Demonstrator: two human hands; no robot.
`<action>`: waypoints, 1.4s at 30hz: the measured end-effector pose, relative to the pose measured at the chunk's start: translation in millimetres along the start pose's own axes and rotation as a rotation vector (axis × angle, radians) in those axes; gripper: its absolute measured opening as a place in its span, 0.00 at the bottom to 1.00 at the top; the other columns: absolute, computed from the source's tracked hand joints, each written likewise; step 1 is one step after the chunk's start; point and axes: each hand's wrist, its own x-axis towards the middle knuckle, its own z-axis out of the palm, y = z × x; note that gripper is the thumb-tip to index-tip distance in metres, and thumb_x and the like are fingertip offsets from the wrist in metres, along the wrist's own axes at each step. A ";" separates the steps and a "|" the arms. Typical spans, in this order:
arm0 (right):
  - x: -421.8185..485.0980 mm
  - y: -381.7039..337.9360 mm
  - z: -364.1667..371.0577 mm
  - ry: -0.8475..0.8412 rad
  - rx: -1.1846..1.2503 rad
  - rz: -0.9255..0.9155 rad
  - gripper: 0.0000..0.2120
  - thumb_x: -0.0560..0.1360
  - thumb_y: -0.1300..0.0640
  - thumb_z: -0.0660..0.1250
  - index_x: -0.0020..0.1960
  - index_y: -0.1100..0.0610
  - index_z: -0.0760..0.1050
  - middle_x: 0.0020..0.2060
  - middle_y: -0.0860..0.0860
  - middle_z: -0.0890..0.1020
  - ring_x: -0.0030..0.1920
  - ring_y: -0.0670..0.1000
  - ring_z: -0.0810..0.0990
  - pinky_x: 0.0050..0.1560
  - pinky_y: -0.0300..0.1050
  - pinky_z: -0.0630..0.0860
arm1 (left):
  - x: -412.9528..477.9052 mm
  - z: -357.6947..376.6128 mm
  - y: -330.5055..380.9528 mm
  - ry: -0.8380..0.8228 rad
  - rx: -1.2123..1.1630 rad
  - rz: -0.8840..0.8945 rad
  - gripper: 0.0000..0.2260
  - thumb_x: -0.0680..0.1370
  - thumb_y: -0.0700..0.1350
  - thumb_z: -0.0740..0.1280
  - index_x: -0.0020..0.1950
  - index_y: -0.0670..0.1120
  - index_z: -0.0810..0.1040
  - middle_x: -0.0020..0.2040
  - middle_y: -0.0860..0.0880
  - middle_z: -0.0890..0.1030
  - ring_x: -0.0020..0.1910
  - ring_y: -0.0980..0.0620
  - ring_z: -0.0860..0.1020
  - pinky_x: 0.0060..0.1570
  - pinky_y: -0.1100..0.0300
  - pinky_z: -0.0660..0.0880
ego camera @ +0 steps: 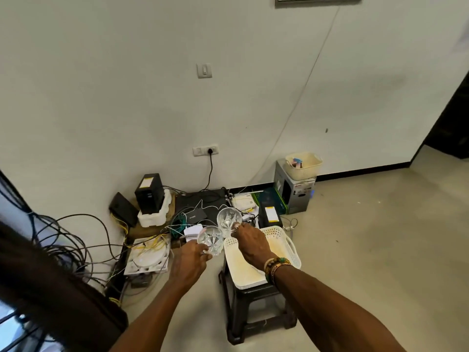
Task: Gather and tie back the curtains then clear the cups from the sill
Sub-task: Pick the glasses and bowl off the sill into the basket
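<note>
— Where are the cups sitting?
— The left hand [190,260] is curling its fingers round the near clear cut-glass cup [210,240]. The right hand [251,243] is gripping the far clear cut-glass cup [227,221].
— Which is going down first?
— Maybe the right. It is hanging over the white plastic basket [275,233] on the black stool [237,316]; the left is hanging just beside its rim.

A pale wall [127,97] rises behind the black stool [253,294]; tangled cables [73,252] lie left of the stool, beige floor [380,250] right of it.
</note>
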 end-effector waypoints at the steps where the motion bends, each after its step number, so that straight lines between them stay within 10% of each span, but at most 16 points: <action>1: 4.6 11.7 -0.3 -0.002 0.008 0.002 0.14 0.74 0.69 0.62 0.55 0.60 0.79 0.48 0.61 0.81 0.48 0.64 0.80 0.45 0.56 0.77 | 9.2 6.6 5.5 -0.008 -0.014 -0.004 0.10 0.74 0.45 0.73 0.54 0.46 0.85 0.51 0.46 0.83 0.49 0.47 0.81 0.44 0.61 0.72; 14: 93.8 116.7 0.1 -0.146 -0.021 0.019 0.13 0.79 0.65 0.59 0.61 0.57 0.75 0.54 0.58 0.80 0.54 0.59 0.79 0.52 0.52 0.76 | 114.3 71.5 47.9 -0.068 -0.038 -0.084 0.09 0.76 0.47 0.71 0.55 0.46 0.85 0.52 0.46 0.82 0.50 0.48 0.80 0.43 0.64 0.70; 24: 93.2 177.7 49.6 -0.242 0.077 0.153 0.18 0.78 0.68 0.58 0.66 0.59 0.75 0.61 0.57 0.79 0.61 0.58 0.78 0.60 0.47 0.72 | 143.4 145.0 44.6 -0.200 -0.177 -0.198 0.12 0.77 0.40 0.71 0.60 0.44 0.80 0.50 0.57 0.78 0.34 0.72 0.72 0.36 0.79 0.68; 32: 75.9 241.9 120.4 -0.372 0.084 0.281 0.16 0.82 0.60 0.58 0.67 0.54 0.74 0.62 0.53 0.79 0.62 0.56 0.78 0.60 0.46 0.71 | 157.7 245.8 15.3 -0.271 -0.156 -0.295 0.10 0.77 0.42 0.70 0.58 0.47 0.83 0.62 0.53 0.78 0.59 0.53 0.77 0.58 0.66 0.70; 42: 70.2 294.6 208.5 -0.372 0.128 0.381 0.13 0.82 0.58 0.59 0.63 0.54 0.77 0.56 0.53 0.82 0.58 0.56 0.80 0.57 0.49 0.74 | 178.4 347.2 -36.7 -0.293 -0.276 -0.386 0.17 0.77 0.36 0.68 0.53 0.60 0.72 0.57 0.53 0.80 0.44 0.63 0.80 0.46 0.71 0.74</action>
